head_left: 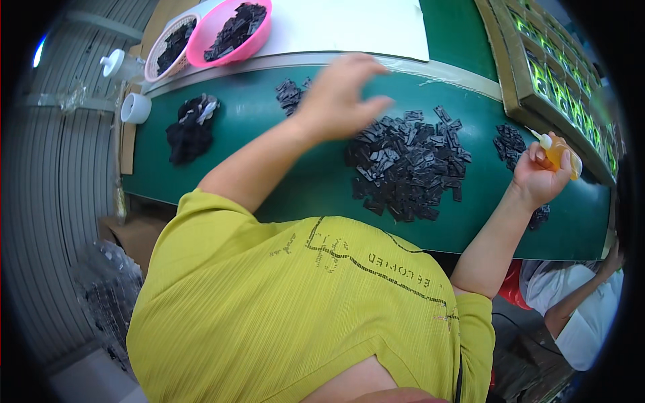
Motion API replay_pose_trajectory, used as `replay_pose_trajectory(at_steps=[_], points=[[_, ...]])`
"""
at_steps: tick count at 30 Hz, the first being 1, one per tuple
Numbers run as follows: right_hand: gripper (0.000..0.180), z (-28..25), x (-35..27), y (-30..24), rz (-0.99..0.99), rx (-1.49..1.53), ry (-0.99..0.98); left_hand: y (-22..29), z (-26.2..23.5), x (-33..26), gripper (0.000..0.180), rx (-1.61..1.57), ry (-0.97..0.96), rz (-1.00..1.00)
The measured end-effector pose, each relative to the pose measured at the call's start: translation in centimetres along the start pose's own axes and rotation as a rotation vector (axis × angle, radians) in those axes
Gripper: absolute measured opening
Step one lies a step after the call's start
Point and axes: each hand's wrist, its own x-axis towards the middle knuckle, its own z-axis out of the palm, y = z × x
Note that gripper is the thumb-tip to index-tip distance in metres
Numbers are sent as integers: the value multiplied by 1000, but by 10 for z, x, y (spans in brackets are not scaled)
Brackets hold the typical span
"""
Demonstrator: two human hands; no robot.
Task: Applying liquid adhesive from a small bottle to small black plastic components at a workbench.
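Observation:
My right hand (541,171) is wrapped round a small squeeze bottle (563,158) of amber liquid, its thin white nozzle pointing up and left. Beside that hand lies a small heap of black pieces (509,144). My left hand (339,97), slightly blurred, hovers over the green table with thumb and fingers apart and nothing visible in it. Just right of it spreads a large pile of small flat black plastic pieces (410,168). A smaller group of dark pieces (289,95) sits left of my left hand, partly hidden by it.
A pink basket (265,40) and a paler basket (151,57), both with black pieces, stand at the far left on a white board (376,30). A dark cloth (191,131) lies nearer. Cardboard trays (517,87) line the right. Another person's arm (578,302) shows lower right.

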Motion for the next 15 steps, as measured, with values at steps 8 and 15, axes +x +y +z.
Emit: replay_pose_trajectory(at_steps=[8,15], points=[[22,2,-7,12,81,-31,-13,-57,-32,-69,76,376,-171,-198],[21,1,-1,22,69,-89,-13,-73,-39,-45,48,73,-59,-211]])
